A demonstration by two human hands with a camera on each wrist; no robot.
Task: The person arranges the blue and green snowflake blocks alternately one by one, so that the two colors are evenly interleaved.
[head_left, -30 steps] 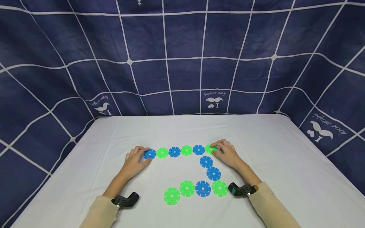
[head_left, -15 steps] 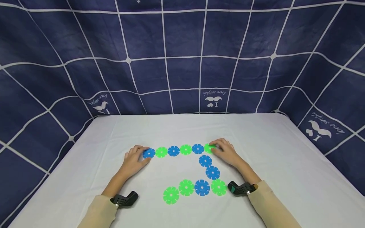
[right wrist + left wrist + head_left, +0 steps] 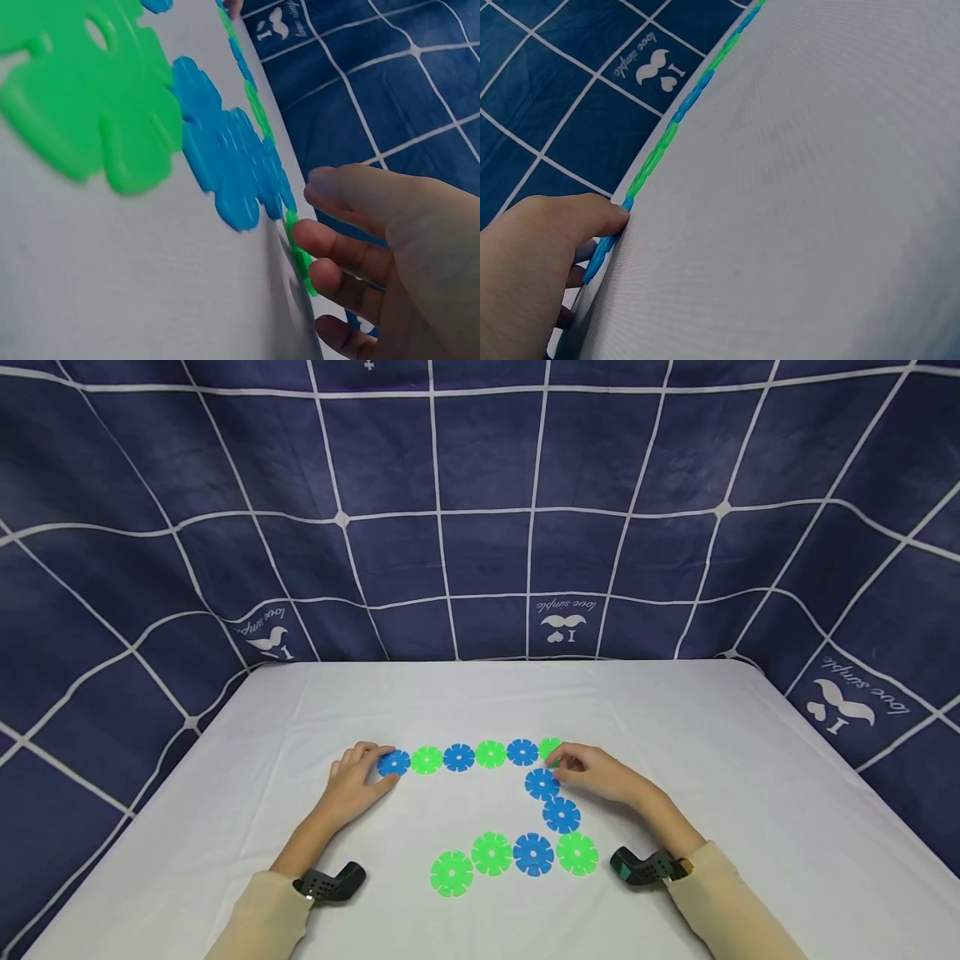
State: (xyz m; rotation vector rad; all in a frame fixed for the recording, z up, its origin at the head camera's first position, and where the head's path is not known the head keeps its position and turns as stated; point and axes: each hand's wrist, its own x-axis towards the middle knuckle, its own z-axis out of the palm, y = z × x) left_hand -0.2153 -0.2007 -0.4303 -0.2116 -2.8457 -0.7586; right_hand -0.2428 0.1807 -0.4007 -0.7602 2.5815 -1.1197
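Flat notched plastic snowflake discs, blue and green, lie on the white tablecloth. A back row alternates in colour. At its left end my left hand [image 3: 351, 789] spans a blue snowflake disc [image 3: 389, 767], gripping its edges between thumb and fingers; in the left wrist view the thumb [image 3: 604, 216] presses on its near side. My right hand [image 3: 600, 774] hovers at the row's right end, fingers loosely bent and holding nothing. It partly covers the green snowflake disc [image 3: 551, 747] there. Just below its fingertips lies another blue snowflake disc [image 3: 536, 785].
A second blue disc [image 3: 557, 810] continues the line toward me. A front row runs left from a green disc [image 3: 572, 860], through a blue disc [image 3: 527, 860] and a green disc [image 3: 486, 860], to another green disc [image 3: 446, 878]. A dark blue grid curtain [image 3: 480, 560] stands behind the table.
My right hand has let go of the green end disc and shifted slightly right and toward me, its fingers drawn in. My left hand stays at the blue disc; the discs look unmoved.
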